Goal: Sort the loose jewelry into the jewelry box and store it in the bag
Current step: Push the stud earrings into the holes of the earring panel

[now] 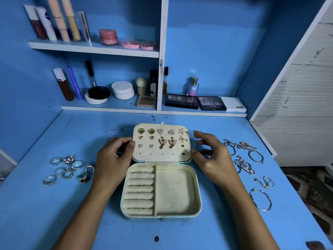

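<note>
Jewelry box (177,193) lies open at desk centre; lid panel carries earrings (162,138), ring rolls and tray compartment bare. Left hand (114,159) curled at the lid's left edge, thumb touching it; whether it pinches anything, cannot tell. Right hand (213,157) spread and relaxed beside the lid's right edge, holding nothing. Rings (69,168) lie loose to the left, bracelets and chains (248,163) to the right. Bag not seen. Advice: steady the lid, seat rings singly between rolls, lay chains untangled in the tray.

The open box (161,192) sits mid-table (54,222), earrings (162,138) pinned in its lid at 12 o'clock, rings (69,168) at 9 o'clock, bracelets (250,166) at 3 o'clock, shelves (108,107) behind.
</note>
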Action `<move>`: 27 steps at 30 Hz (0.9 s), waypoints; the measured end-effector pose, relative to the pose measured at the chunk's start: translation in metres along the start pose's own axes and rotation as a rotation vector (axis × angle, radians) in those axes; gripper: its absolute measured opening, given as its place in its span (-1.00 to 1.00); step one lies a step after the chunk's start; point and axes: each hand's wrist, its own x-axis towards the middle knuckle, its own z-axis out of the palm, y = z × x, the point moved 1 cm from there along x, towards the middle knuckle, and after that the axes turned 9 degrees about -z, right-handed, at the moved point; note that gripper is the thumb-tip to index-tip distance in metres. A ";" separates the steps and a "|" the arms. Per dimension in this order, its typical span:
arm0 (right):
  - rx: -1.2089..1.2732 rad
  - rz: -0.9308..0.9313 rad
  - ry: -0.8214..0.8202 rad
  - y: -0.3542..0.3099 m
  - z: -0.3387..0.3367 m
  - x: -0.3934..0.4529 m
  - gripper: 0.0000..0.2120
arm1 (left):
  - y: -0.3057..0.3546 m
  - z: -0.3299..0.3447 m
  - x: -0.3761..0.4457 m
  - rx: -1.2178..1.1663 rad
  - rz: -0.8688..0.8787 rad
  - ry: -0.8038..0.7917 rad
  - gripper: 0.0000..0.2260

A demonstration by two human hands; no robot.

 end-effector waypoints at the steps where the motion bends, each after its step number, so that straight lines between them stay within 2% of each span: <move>1: -0.003 0.023 -0.010 0.001 0.001 0.000 -0.59 | 0.001 0.000 0.000 -0.003 0.003 -0.003 -0.90; 5: -0.018 0.101 -0.063 0.004 0.004 0.002 -0.44 | 0.003 -0.001 -0.002 -0.015 0.012 -0.013 -0.85; 8: -0.026 0.142 -0.094 0.002 0.005 0.003 -0.41 | 0.002 -0.001 -0.001 -0.014 0.009 -0.014 -0.88; 11: -0.027 0.157 -0.108 0.000 0.005 0.004 -0.46 | 0.000 0.000 0.000 -0.008 -0.001 -0.019 -0.90; 15: -0.039 0.136 -0.146 -0.007 0.005 0.006 -0.67 | -0.002 0.000 0.000 -0.005 -0.015 -0.013 -0.90; 27: -0.070 0.158 -0.137 -0.008 0.007 0.007 -0.74 | 0.001 0.002 0.009 -0.036 -0.063 -0.005 -0.90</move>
